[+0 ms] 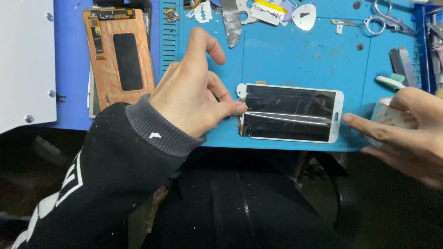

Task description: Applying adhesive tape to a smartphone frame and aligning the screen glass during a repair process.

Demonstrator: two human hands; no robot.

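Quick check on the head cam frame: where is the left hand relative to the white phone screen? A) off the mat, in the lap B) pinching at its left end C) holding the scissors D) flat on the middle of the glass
B: the left hand has thumb and fingertip together at the left end of the white phone screen, where clear tape stretches across the glass toward the right hand.

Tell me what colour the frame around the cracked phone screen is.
White: the phone screen has a white frame around its black glass, clearest at the end near the right hand, head view.
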